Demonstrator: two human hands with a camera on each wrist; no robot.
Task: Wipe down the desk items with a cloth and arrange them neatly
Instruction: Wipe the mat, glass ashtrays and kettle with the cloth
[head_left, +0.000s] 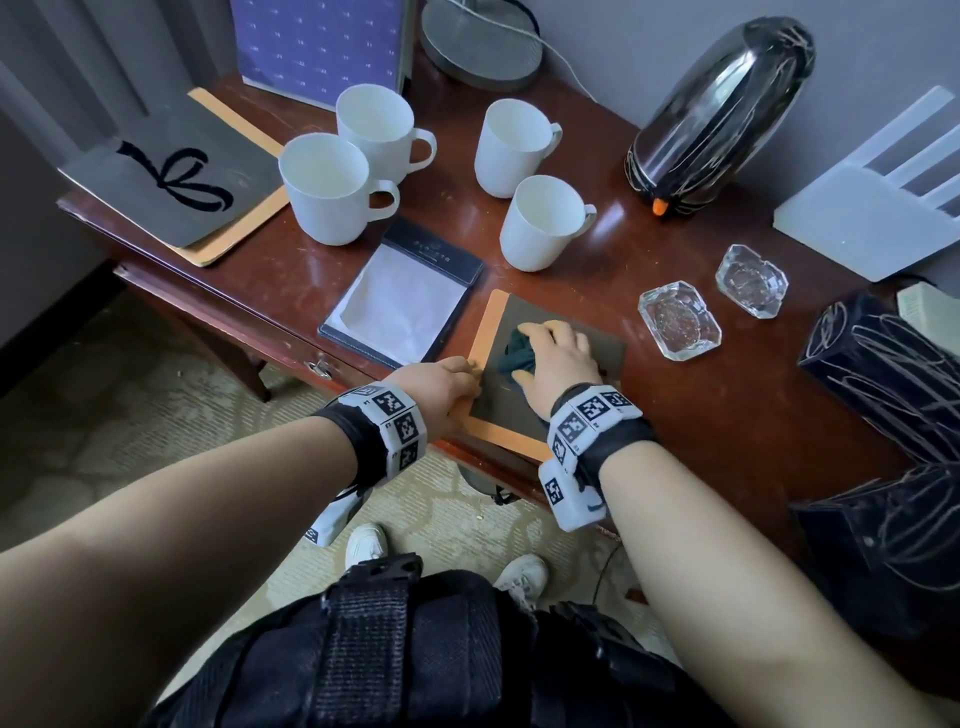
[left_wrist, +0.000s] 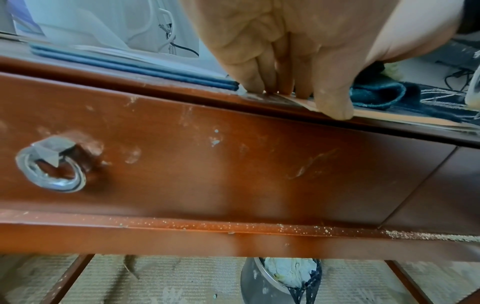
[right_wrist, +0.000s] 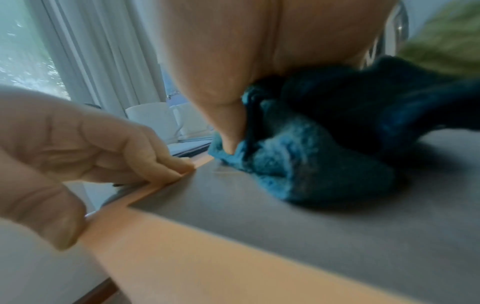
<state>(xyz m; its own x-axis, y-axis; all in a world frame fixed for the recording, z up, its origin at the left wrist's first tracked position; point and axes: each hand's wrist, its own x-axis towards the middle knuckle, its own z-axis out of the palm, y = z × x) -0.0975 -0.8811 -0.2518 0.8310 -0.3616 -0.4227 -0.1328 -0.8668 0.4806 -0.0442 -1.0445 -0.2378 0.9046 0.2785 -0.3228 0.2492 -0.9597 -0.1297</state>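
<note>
The right hand (head_left: 558, 358) is curled over a bunched teal cloth (head_left: 518, 356), which is pressed onto a grey mat with an orange border (head_left: 524, 410) at 6 o'clock on the desk (head_left: 727, 415). The far part of the cloth is hidden under the palm. The left hand (head_left: 439, 387) is set at the mat's 9 o'clock edge: fingertips (left_wrist: 255, 83) and thumb are laid on the orange border, fingers bent, nothing gripped. The mat's near corner is covered by the right wrist.

Counted: four white mugs (head_left: 332, 189), all seen empty, at 11 to 12 o'clock; two glass ashtrays (head_left: 679, 321) at 2 o'clock, contents not resolvable. One notepad in a dark folder (head_left: 402, 301) lies at 10 o'clock from the mat. A second grey mat with a bow motif (head_left: 176, 182) is cut off by nothing but overhangs the desk's far-left corner. A dark kettle (head_left: 717, 119) stands at 1 o'clock.
</note>
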